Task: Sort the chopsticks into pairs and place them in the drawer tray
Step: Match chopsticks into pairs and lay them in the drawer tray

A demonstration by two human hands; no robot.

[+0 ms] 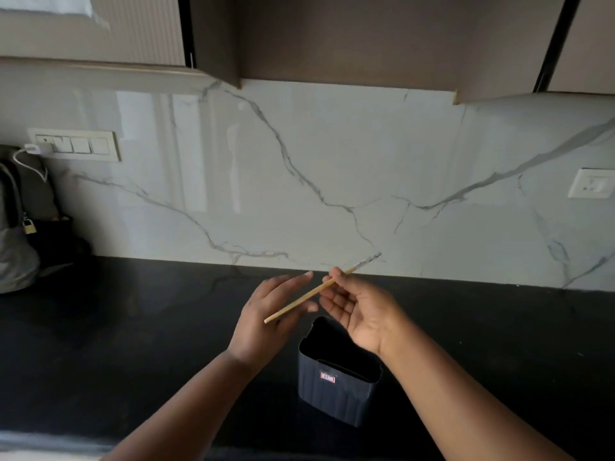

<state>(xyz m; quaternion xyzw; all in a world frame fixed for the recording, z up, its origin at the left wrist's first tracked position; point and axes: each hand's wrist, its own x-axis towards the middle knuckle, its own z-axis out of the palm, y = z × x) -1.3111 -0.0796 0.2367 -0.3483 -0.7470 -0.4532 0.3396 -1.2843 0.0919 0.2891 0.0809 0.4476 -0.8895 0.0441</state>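
Note:
A light wooden chopstick (301,299) with a patterned grey top end is held slanted above the black counter. My right hand (357,311) pinches it near its upper part between thumb and fingers. My left hand (269,314) lies flat behind the chopstick's lower tip, fingers stretched out and empty. Just below both hands stands a dark ribbed holder (336,384) with a small red label; its opening looks empty from here. No drawer tray is in view.
The black countertop (133,344) runs wall to wall below a white marble backsplash. A grey bag and dark items (23,227) sit at the far left under a switch panel (76,144). A socket (592,183) is on the right wall. Cabinets hang overhead.

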